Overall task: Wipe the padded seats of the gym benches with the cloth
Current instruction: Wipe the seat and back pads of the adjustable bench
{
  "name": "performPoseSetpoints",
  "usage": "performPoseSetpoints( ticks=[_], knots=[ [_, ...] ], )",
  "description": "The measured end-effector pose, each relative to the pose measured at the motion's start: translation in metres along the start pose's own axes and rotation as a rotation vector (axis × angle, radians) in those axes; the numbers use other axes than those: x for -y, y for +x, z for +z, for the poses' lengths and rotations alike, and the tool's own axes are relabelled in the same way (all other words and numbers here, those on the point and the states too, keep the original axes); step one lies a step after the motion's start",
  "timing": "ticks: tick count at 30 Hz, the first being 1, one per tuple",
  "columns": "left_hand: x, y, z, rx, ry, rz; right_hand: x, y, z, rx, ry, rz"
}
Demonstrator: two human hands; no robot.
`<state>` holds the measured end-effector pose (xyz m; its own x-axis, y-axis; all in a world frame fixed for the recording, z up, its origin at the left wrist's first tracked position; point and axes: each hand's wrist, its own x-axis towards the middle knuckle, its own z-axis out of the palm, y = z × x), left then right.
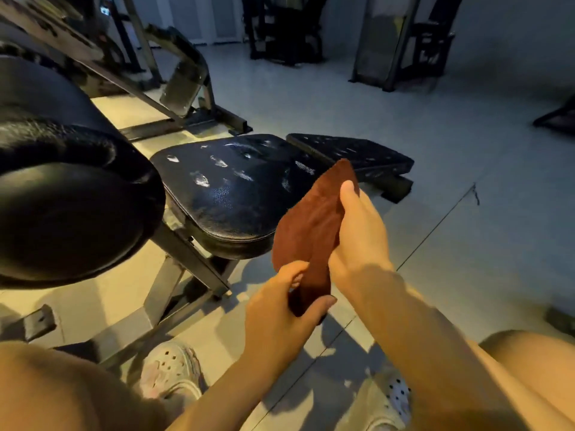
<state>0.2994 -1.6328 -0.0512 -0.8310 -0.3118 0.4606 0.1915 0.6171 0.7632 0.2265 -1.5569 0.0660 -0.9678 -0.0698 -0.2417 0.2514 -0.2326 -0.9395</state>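
Both hands hold the rust-brown terry cloth (311,225) in the air at the 3 o'clock edge of the cracked black padded seat (227,185): the left hand (280,306) pinches its lower end, and the right hand (357,231) grips its upper half with curled fingers (348,194). The step in hand appears to be cloth preparation; no wiping contact exists yet. The cloth's long axis runs 7 to 1 o'clock, tip toward the second black pad (351,154); the next move calls for laying it flat on the seat.

text: none legible | labels: none | brands: none | numbers: none | signs: none
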Motion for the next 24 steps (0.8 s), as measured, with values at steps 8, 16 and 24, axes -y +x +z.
performPoseSetpoints(
  ticks=[8,16,24],
  knots=[
    [0.003,0.026,-0.036,0.166,0.2,0.203,0.017,0.01,-0.035,-0.022,0.028,-0.115],
    [0.008,0.067,-0.094,0.407,0.169,0.141,0.014,0.023,-0.045,-0.04,-0.147,-0.172],
    [0.017,0.095,-0.098,0.385,0.066,0.057,0.023,0.029,-0.042,0.116,-0.251,-0.204]
  ],
)
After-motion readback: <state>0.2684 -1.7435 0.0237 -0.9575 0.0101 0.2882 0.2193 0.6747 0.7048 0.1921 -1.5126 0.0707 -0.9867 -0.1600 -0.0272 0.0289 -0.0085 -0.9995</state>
